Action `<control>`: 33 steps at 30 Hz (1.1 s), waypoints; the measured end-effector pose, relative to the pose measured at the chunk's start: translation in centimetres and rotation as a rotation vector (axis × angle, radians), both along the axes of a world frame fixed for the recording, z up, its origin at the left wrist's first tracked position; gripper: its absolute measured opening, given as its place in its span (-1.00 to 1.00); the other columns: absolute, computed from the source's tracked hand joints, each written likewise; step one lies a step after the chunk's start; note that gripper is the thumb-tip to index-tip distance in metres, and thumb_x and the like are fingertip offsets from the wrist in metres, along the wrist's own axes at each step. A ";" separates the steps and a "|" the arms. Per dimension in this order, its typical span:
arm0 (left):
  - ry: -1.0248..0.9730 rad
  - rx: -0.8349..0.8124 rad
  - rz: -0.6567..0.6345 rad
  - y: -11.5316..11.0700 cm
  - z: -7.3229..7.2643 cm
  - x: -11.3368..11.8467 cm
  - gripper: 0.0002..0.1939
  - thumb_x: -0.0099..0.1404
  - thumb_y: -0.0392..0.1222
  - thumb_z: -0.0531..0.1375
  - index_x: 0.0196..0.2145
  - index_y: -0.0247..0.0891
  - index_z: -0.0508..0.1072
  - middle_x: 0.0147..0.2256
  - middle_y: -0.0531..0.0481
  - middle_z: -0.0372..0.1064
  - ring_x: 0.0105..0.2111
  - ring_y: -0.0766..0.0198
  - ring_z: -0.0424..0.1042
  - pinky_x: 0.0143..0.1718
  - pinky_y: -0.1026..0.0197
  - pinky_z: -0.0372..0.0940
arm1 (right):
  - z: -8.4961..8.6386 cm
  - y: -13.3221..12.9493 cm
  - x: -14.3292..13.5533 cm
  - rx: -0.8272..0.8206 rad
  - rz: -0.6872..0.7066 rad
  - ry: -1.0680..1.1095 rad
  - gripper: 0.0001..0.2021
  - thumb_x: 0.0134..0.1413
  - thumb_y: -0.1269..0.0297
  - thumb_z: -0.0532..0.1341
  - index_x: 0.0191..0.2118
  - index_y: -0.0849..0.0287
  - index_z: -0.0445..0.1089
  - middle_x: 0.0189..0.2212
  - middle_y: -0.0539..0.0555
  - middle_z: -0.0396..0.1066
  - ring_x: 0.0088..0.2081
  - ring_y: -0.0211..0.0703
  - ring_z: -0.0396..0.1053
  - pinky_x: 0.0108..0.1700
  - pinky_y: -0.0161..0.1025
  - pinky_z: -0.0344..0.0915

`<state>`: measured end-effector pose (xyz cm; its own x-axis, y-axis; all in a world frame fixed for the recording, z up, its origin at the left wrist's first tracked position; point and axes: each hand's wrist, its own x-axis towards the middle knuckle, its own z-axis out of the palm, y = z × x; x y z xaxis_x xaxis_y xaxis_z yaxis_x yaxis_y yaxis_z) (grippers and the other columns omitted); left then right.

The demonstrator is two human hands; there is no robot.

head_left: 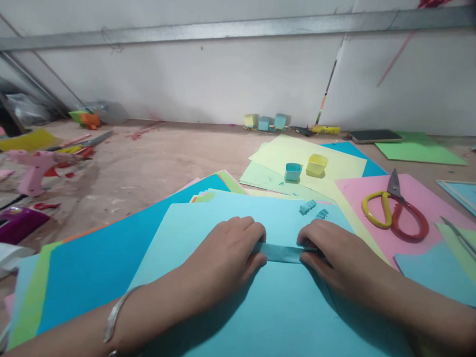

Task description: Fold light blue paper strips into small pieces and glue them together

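A narrow blue paper strip [283, 253] stretches between my two hands, just above a large light blue paper sheet [205, 224]. My left hand [235, 248] pinches the strip's left end between thumb and fingers. At the other end my right hand [329, 249] grips it the same way, its fingertips partly hidden. Beyond the hands, small folded blue paper pieces [308, 207] lie on the sheet. Farther back stand a small open blue paper box [293, 172] and a yellow paper box [317, 164].
Scissors [393, 210] with yellow and red handles lie on pink paper to the right, near tweezers [462, 238]. A pink glue gun [33, 169] is at left. Small paper cubes [264, 122] line the wall. A phone [375, 136] rests at the back right.
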<state>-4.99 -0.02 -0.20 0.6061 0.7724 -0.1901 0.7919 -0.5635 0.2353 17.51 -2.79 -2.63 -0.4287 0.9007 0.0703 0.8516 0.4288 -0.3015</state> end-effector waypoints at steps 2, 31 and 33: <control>-0.023 0.001 -0.009 0.0 -0.1 -0.1 -0.90 0.33 -0.24 0.11 -0.21 -0.26 0.36 -0.20 -0.10 0.34 -0.19 0.05 0.31 -0.19 0.01 0.25 | 0.2 0.0 -0.1 0.008 0.010 0.008 -0.92 0.10 0.47 0.19 -0.35 0.16 0.32 -0.36 0.05 0.34 -0.35 -0.12 0.31 -0.38 -0.24 0.20; -0.076 -0.047 0.023 0.2 0.1 0.1 -0.95 0.28 -0.27 0.16 -0.29 -0.26 0.41 -0.25 -0.08 0.37 -0.22 0.08 0.35 -0.23 0.06 0.26 | 0.5 -0.2 -0.4 0.026 0.029 0.061 -0.90 0.04 0.51 0.18 -0.40 0.17 0.32 -0.34 0.09 0.31 -0.31 -0.11 0.28 -0.33 -0.20 0.27; -0.107 -0.038 0.015 0.1 -0.1 0.1 -0.97 0.26 -0.30 0.16 -0.35 -0.26 0.40 -0.26 -0.08 0.36 -0.24 0.09 0.35 -0.25 0.06 0.27 | 0.6 -0.3 -0.5 0.042 0.049 0.060 -0.88 0.03 0.53 0.17 -0.41 0.18 0.31 -0.35 0.09 0.32 -0.33 -0.12 0.28 -0.35 -0.21 0.29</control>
